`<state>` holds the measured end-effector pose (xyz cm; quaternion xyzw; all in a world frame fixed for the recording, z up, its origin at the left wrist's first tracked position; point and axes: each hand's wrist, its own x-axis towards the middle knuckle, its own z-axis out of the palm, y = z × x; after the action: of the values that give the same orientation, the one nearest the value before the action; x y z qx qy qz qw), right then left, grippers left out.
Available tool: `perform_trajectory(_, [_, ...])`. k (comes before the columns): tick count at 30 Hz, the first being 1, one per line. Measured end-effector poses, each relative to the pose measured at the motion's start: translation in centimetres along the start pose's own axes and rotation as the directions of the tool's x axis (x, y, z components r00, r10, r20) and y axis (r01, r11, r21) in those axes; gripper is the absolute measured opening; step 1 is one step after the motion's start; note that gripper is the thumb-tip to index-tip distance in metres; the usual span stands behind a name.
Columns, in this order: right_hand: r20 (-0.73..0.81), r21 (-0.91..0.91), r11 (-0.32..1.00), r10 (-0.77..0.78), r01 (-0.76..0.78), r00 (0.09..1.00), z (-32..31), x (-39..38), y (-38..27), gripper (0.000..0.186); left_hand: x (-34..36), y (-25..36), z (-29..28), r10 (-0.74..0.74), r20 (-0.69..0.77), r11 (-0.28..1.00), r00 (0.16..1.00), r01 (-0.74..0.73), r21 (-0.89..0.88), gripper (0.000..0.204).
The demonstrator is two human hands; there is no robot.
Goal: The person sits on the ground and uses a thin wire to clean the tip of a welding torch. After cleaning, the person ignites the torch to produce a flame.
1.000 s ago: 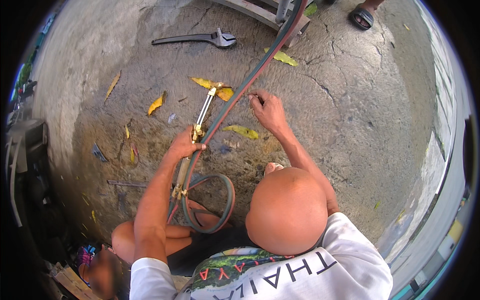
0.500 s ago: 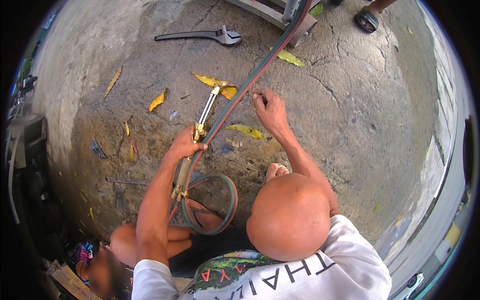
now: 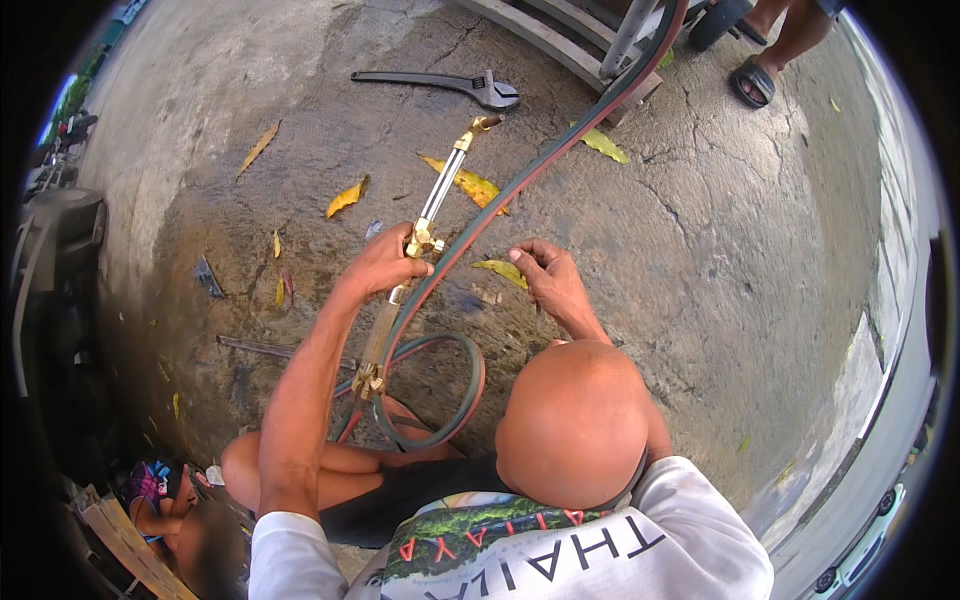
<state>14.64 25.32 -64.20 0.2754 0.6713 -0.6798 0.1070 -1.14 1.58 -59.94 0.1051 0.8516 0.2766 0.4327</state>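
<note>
My left hand is closed round a brass-and-silver cutting torch just below its valve knob. Its angled head and dark tip point up and away from me, above a yellow leaf. Twin green and red hoses run beside the torch, past my left thumb, and loop near my legs. My right hand hovers over the concrete to the right of the hoses, thumb and fingers drawn together in a pinch. Whatever is between those fingers, if anything, is hidden. A small yellow-green leaf lies by the fingertips.
An adjustable wrench lies on the cracked concrete at the far side. Beyond it stands a cart frame with a wheel. A person's sandalled foot is at far right. Another person sits at lower left. A metal bar lies left.
The torch in my left hand has risen and shifted right, its head now past the yellow leaf. My right hand has moved nearer to me. The whole view has shifted slightly.
</note>
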Motion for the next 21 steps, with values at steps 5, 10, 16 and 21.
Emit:
perform_trajectory(5, [0.167, 0.382, 0.909, 0.109, -0.166, 0.980, 2.5, 1.8, 0.2, 0.032, 0.0, 1.1, 1.4, 0.099, 0.066, 0.969, 0.993, -0.081, -0.233, 0.049])
perform_trajectory(10, [0.338, 0.722, 0.622, 0.067, -0.304, 0.939, 2.5, 3.7, 1.9, 0.040, -0.3, 1.6, 5.8, 0.129, 0.227, 0.980, 0.965, -0.090, -0.178, 0.036])
perform_trajectory(16, [0.483, 0.712, 0.577, 0.011, -0.400, 0.876, 1.7, 4.2, 5.3, 0.035, -0.6, -0.1, 9.6, 0.116, 0.268, 0.993, 0.956, -0.110, -0.038, 0.028])
perform_trajectory(21, [0.362, 0.715, 0.629, 0.038, -0.304, 0.931, 2.7, 2.1, 5.9, 0.035, -2.0, 0.1, 10.7, 0.134, 0.115, 0.969, 0.984, -0.155, 0.195, 0.031])
